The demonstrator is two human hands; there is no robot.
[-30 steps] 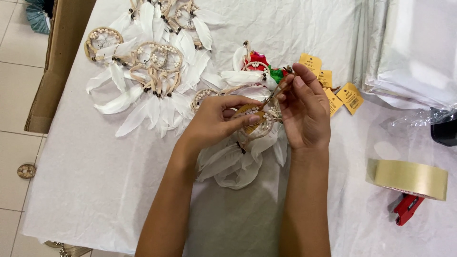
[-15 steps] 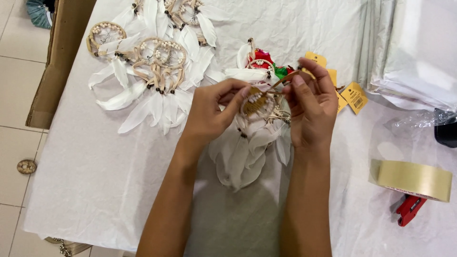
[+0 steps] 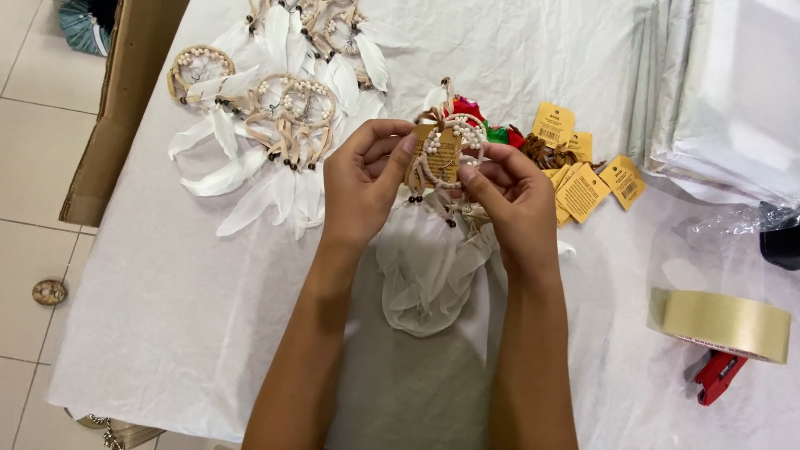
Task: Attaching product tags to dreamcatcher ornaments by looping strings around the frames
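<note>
Both hands grip one small dreamcatcher (image 3: 446,154) above the white table (image 3: 150,333): my left hand (image 3: 362,187) pinches its left rim, my right hand (image 3: 512,196) closes on the right rim, thumb against the beaded hoop. White feathers (image 3: 429,267) hang limp below the hoop. Judgement: very light; hoop stiff, threads, beads and feathers fragile, so hold by the wrapped ring only, never the web or plumes. Finished dreamcatchers (image 3: 275,108) lie near, upper left. Yellow paper tags (image 3: 583,187) sit just right of my right hand. Tape roll (image 3: 721,321) rests well apart, lower right, touching a red dispenser (image 3: 717,375). Cardboard box (image 3: 125,92) stands beside the table's left edge.
</note>
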